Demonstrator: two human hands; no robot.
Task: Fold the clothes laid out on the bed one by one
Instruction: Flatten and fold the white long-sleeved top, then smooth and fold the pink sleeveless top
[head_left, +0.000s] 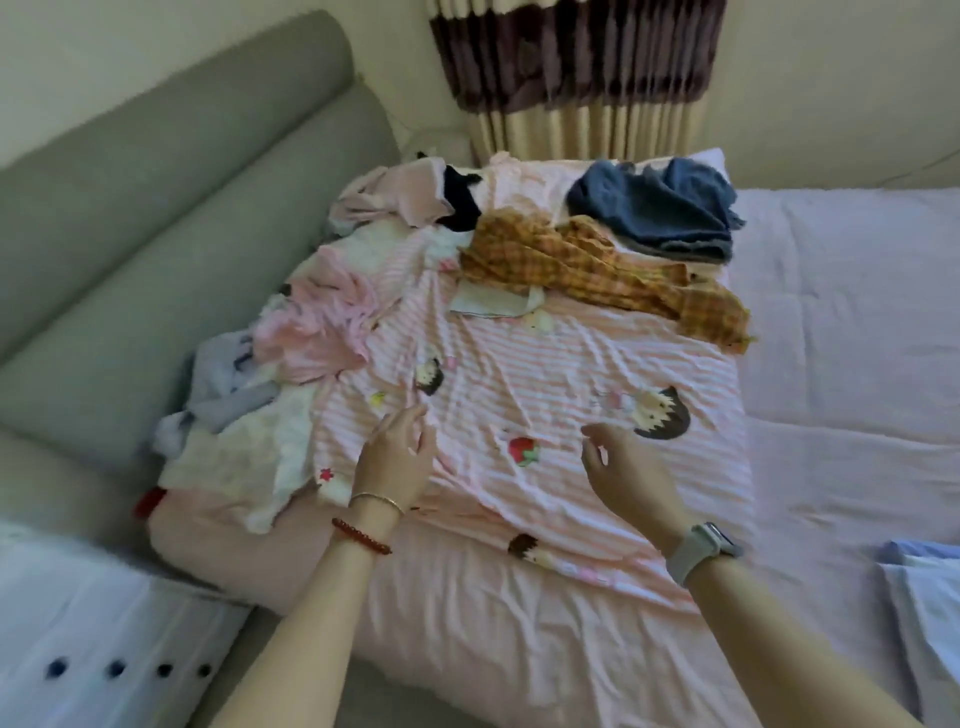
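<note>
Head view: a pink-and-white striped cotton garment with cartoon prints (545, 395) lies spread flat on the lilac-sheeted bed (852, 322). Left hand (395, 457) and right hand (626, 475) hover just above it, fingers loosely spread, gripping nothing. A crumpled mustard checked garment (597, 265) lies beyond.

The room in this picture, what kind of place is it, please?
Most likely a home bedroom: a bed with a pale quilted cover, a grey padded headboard along its left side, and a striped curtain behind. Crumpled clothes lie on the bed.
</note>
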